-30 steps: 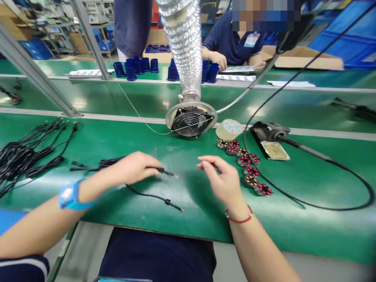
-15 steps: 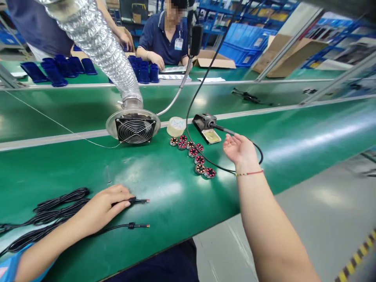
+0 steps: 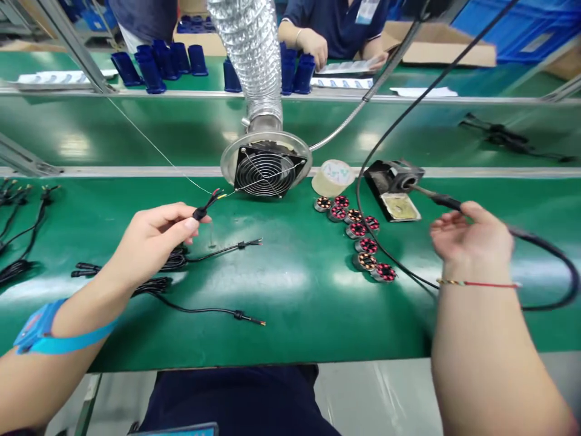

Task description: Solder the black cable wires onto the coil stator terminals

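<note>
My left hand (image 3: 158, 239) pinches a black cable (image 3: 200, 213) near its end, lifted above the bench; thin coloured wire ends fan out from it. My right hand (image 3: 474, 236) is closed round the handle of a soldering iron (image 3: 447, 200). The iron's tip points into the holder of a soldering iron stand (image 3: 402, 175), whose tray holds a yellowish sponge (image 3: 400, 206). Between my hands lie several small round motor stators (image 3: 367, 245) with red or copper windings. Two more cable ends (image 3: 240, 246) lie on the bench below my left hand.
A fan with a wire guard (image 3: 267, 172) hangs from a silver duct (image 3: 254, 66) at the centre back. A roll of clear tape (image 3: 333, 175) sits beside the stators. More black cables (image 3: 22, 260) lie far left. Across the bench are blue cups (image 3: 149, 69) and a co-worker's hand (image 3: 313, 45).
My left hand has raised the cable end off the bench. My right hand has taken the iron's handle more fully. The view has turned left and levelled.
</note>
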